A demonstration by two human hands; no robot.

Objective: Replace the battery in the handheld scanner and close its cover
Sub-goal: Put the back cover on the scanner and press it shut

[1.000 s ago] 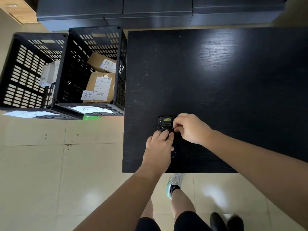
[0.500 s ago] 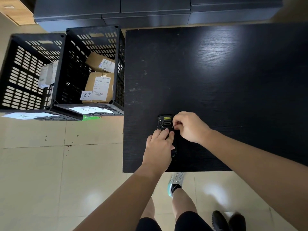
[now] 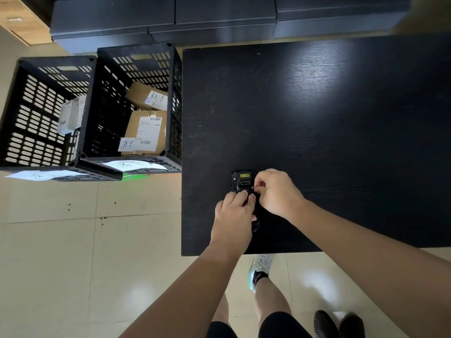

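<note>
1. Pale glossy floor tiles (image 3: pixel 73 264) surround a black wood-grain table (image 3: pixel 317 118), with dark cabinets (image 3: pixel 219 18) along the far side.
2. Left of the table stand two black slotted crates (image 3: pixel 136 69); the nearer one holds brown cardboard boxes (image 3: pixel 146 132) with white shipping labels, and handwritten paper slips hang on the crates' front rims.
3. On the table, near its front-left corner, lies the handheld scanner (image 3: pixel 242 181), flat and apparently back side up.
4. Its body is black and blocky; the far end shows a small yellow label and a dark recessed window below it, and two small silvery screw-like dots sit at either side lower down.
5. Its near part is hidden under the hands, so whether the battery cover is on or off cannot be told.
6. Over the scanner's near half rests the left hand (image 3: pixel 234 215), its fingers curled and pressing down on the device, holding it against the tabletop.
7. At the scanner's right edge, the right hand (image 3: pixel 278 191) has thumb and forefinger pinched narrow at the right-hand silvery dot; what they grip, if anything, is too small to make out.
8. Below the table edge, the person's legs, a light sneaker (image 3: pixel 261 267) and a pair of dark shoes (image 3: pixel 339 323) show on the floor.
</note>
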